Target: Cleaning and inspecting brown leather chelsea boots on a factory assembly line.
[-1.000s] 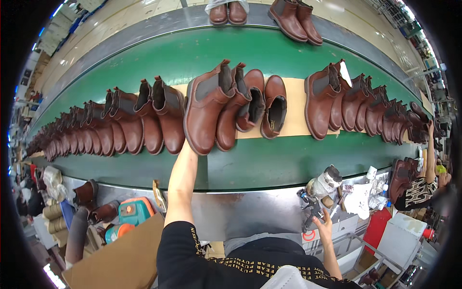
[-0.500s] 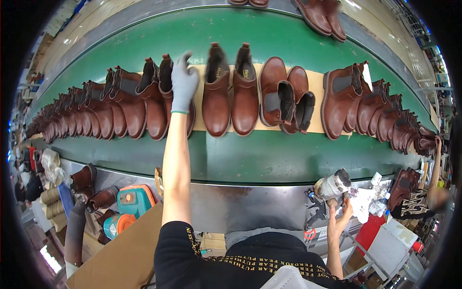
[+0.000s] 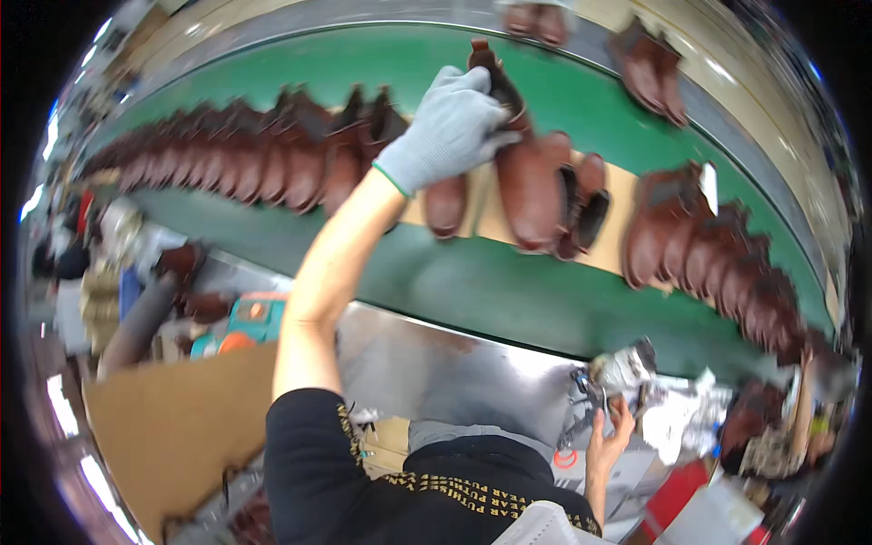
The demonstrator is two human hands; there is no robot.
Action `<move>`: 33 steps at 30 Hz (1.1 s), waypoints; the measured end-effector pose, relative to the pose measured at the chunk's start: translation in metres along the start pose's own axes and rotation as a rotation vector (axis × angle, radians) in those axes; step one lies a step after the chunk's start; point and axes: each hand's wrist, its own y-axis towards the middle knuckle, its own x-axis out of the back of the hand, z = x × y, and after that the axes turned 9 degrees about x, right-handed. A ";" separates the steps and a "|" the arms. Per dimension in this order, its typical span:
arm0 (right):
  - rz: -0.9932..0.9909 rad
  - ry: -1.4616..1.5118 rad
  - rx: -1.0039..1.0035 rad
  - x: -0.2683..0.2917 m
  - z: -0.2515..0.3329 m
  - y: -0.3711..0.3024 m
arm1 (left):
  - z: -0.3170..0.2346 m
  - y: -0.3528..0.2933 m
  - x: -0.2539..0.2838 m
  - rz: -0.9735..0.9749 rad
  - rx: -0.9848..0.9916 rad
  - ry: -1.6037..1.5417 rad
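While a row of brown boots (image 3: pixel 304 173) lines the left of the green table (image 3: pixel 454 282), a cardboard panel (image 3: pixel 182 418) and a teal case (image 3: pixel 252 313) sit below it. Mid-table, a standing boot (image 3: pixel 445 209) is partly hidden by the gloved left hand (image 3: pixel 450 123), fingers narrow, closed on the shaft of a blurred brown boot (image 3: pixel 531 200), toe toward the wearer; can't tell if it's off the surface. Two more boots (image 3: pixel 590 177) sit just right on tan card (image 3: pixel 619 195), toes away. Bare right hand (image 3: pixel 610 440) is lower right, fingers half-curled beside a black tool (image 3: pixel 586 409), can't tell if gripping. Second boot row (image 3: pixel 718 263) runs far right, co-worker's arm (image 3: pixel 803 409) near its end
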 end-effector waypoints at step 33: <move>-0.204 -0.238 -0.001 0.064 -0.104 -0.062 | 0.073 -0.332 0.013 -0.822 1.507 -0.386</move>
